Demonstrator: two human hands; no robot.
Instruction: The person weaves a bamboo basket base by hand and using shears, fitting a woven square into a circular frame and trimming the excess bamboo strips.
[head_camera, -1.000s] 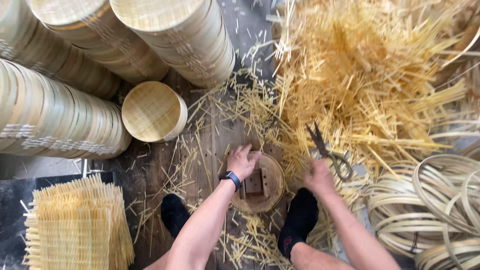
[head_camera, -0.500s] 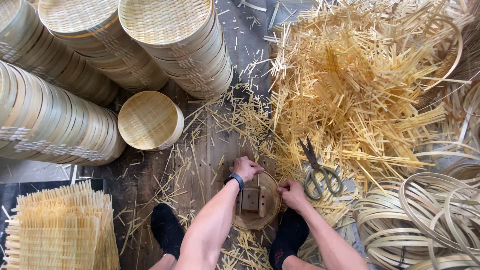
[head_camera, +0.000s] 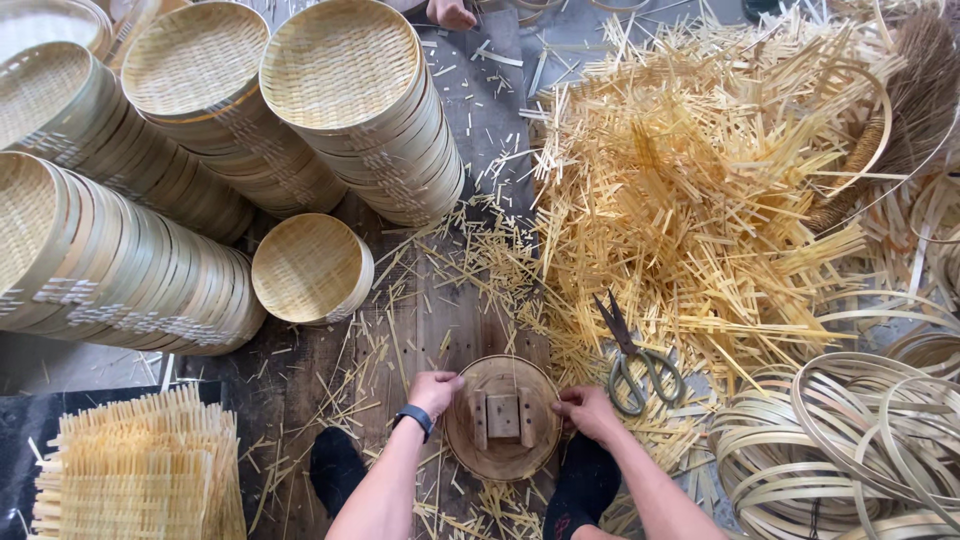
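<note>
Both hands on a round wooden disc (head_camera: 502, 418) w/ small wood blocks in the middle. Left hand (head_camera: 434, 392) curled on the disc's left rim, fingers bent, black watch (head_camera: 413, 420) on the wrist. Right hand (head_camera: 586, 410) curled on the right rim, fingers tucked in at the edge. Disc flat on the plank floor (head_camera: 400, 330), right between the two hands, just ahead of two dark feet.

Scissors (head_camera: 632, 360) on the floor just right of the right hand, not touching it. Big heap of thin bamboo strips (head_camera: 690, 190) farther ahead & to the right. Coiled bamboo hoops (head_camera: 850, 440) well to the right. One small round woven tray (head_camera: 310, 268) ahead-left of the left hand. Tall tipped stacks of woven trays (head_camera: 360, 110) beyond that. Bundle of woven strip mats (head_camera: 140, 470) far left of the left hand. Another person's hand (head_camera: 452, 13) at the far top edge.
</note>
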